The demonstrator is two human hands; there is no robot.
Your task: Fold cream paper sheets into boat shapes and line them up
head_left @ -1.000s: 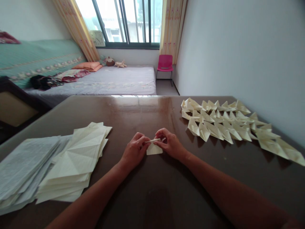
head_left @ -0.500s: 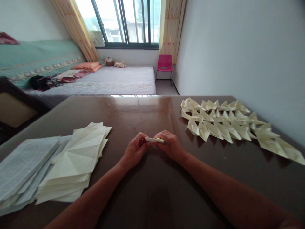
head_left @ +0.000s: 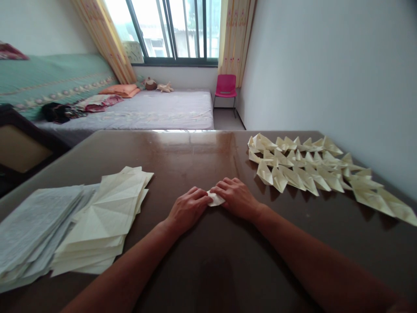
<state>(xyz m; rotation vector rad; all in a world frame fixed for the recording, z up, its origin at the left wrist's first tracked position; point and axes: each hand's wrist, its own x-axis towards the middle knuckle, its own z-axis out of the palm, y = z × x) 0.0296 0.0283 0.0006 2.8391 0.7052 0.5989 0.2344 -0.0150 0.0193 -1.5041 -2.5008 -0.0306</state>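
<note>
A small folded piece of cream paper (head_left: 215, 199) lies on the dark brown table (head_left: 208, 261) near its middle. My left hand (head_left: 187, 209) and my right hand (head_left: 235, 196) both lie flat on it with fingers stretched out, pressing it down. Only a small corner of the paper shows between the two hands; the rest is hidden under them.
A stack of creased cream sheets (head_left: 100, 221) lies at the left, partly over a pile of grey printed sheets (head_left: 29, 230). Several folded paper boats (head_left: 312, 169) are spread at the right by the wall. Beyond the table are a bed (head_left: 143, 108) and a pink chair (head_left: 226, 87).
Both hands held the folded paper lifted and pinched between the fingertips. They have since lowered it to the table and flattened out on top of it.
</note>
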